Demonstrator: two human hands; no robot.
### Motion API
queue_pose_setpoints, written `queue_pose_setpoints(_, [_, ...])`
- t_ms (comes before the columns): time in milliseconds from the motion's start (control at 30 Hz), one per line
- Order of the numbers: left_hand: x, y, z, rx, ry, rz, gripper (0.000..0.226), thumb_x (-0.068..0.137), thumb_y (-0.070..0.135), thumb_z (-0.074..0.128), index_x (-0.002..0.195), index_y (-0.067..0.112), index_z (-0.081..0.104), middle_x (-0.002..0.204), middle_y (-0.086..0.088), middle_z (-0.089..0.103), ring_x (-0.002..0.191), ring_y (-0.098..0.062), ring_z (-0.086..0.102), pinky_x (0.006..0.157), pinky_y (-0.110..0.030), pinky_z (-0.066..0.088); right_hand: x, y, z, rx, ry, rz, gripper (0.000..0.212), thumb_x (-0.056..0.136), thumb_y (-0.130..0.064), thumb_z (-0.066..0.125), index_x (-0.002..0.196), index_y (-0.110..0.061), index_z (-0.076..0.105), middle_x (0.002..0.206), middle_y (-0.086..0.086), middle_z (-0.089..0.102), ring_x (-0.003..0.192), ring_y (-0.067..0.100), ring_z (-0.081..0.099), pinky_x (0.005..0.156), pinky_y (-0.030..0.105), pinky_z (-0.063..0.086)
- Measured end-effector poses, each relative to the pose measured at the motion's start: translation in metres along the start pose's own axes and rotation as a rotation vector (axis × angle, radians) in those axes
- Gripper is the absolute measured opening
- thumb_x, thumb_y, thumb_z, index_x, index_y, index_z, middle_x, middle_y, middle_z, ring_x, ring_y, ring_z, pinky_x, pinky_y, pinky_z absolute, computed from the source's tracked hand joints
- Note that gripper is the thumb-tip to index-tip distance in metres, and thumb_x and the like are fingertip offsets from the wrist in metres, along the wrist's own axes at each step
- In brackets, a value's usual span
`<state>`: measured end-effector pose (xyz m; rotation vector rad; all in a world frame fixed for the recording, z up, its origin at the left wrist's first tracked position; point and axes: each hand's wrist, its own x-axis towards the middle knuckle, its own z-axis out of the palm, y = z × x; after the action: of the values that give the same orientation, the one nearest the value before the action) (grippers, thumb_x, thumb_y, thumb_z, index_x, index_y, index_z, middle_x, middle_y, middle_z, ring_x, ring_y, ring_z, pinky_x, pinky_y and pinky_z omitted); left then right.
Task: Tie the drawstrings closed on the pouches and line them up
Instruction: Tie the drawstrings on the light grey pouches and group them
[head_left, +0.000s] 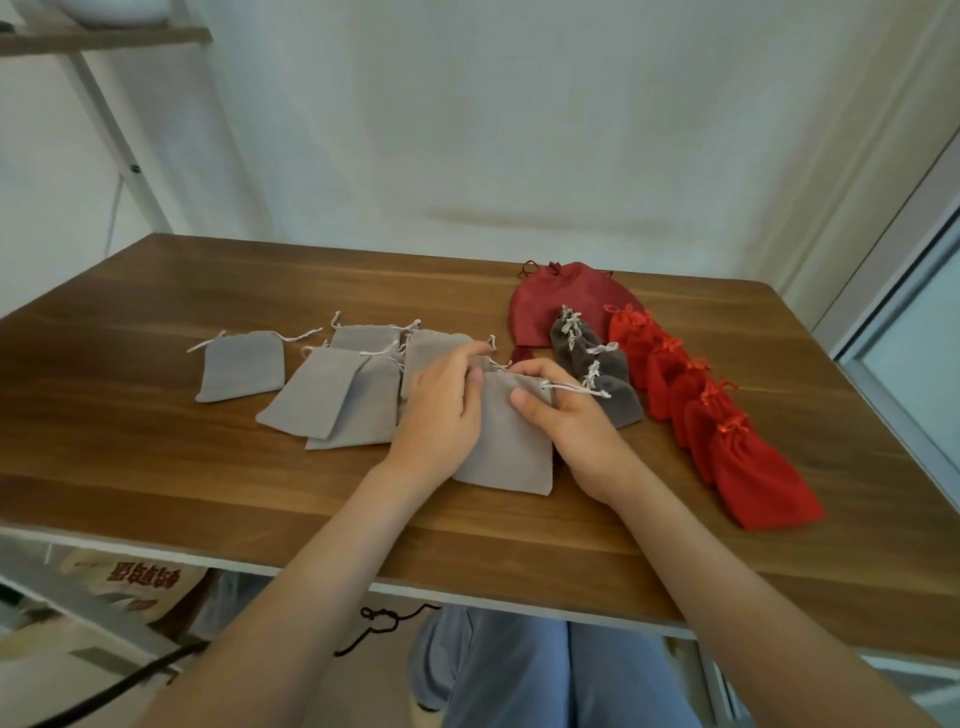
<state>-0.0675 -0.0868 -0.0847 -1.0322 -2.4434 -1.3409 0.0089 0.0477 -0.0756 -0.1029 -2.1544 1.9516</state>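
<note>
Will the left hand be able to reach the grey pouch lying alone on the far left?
Probably yes: only flat pouches lie between the left hand and the lone pouch, nothing tall. It must first drop the held pouch.

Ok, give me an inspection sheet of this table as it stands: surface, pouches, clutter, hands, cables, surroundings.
Surface: wooden table, wood-grain top.
Job's things: grey pouch held flat, not yet drawn closed; several untied grey pouches to its left, some overlapping; tied grey pouches and tied red pouches in two rows on the right; a larger dark red pouch behind them.
Clutter: nothing seen.
Grippers: left hand pinches the held pouch's top left; right hand grips its top right, thumb on top.
Cables: black cable and black cord below the table.
Surroundings: white wall; shelf upper left; printed bag under the table.
</note>
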Motion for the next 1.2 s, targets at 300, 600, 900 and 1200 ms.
queue_pose_setpoints(300, [-0.002,0.008,-0.008,-0.112,-0.004,-0.153,0.027,0.101,0.03,0.036,0.078,0.02,0.048,0.072,0.004,0.051,0.068,-0.002,0.049,0.058,-0.015,0.035,-0.004,-0.006,0.001,0.092,0.083,0.02,0.034,0.1,-0.033,0.04,0.093,-0.011,0.066,0.089,-0.005,0.066,0.085,0.005,0.06,0.079,0.021,0.048])
queue_pose_setpoints(600, [-0.003,0.007,-0.01,-0.145,0.126,-0.248,0.03,0.099,0.03,0.044,0.069,0.023,0.045,0.059,0.008,0.046,0.056,0.001,0.046,0.052,-0.015,0.033,-0.005,-0.006,0.0,-0.088,0.163,-0.094,0.037,0.102,-0.023,0.034,0.085,-0.018,0.065,0.092,-0.001,0.065,0.084,0.001,0.058,0.074,0.015,0.045])
queue_pose_setpoints(900, [-0.005,0.01,-0.011,-0.162,0.176,-0.252,0.027,0.097,0.025,0.047,0.072,0.015,0.051,0.057,-0.006,0.052,0.056,-0.026,0.052,0.056,-0.05,0.051,-0.001,-0.005,-0.002,0.062,0.377,-0.043,0.028,0.101,-0.012,0.04,0.118,-0.032,0.048,0.086,-0.001,0.072,0.091,0.014,0.067,0.084,0.034,0.053])
queue_pose_setpoints(1200, [-0.004,0.009,-0.011,-0.034,0.175,-0.215,0.026,0.096,0.034,0.051,0.082,0.014,0.059,0.053,0.001,0.052,0.05,-0.013,0.048,0.052,-0.037,0.04,-0.002,-0.019,-0.016,0.698,0.4,-0.134,0.028,0.1,-0.005,0.038,0.125,-0.013,0.048,0.056,0.003,0.049,0.055,0.015,0.057,0.065,0.033,0.056])
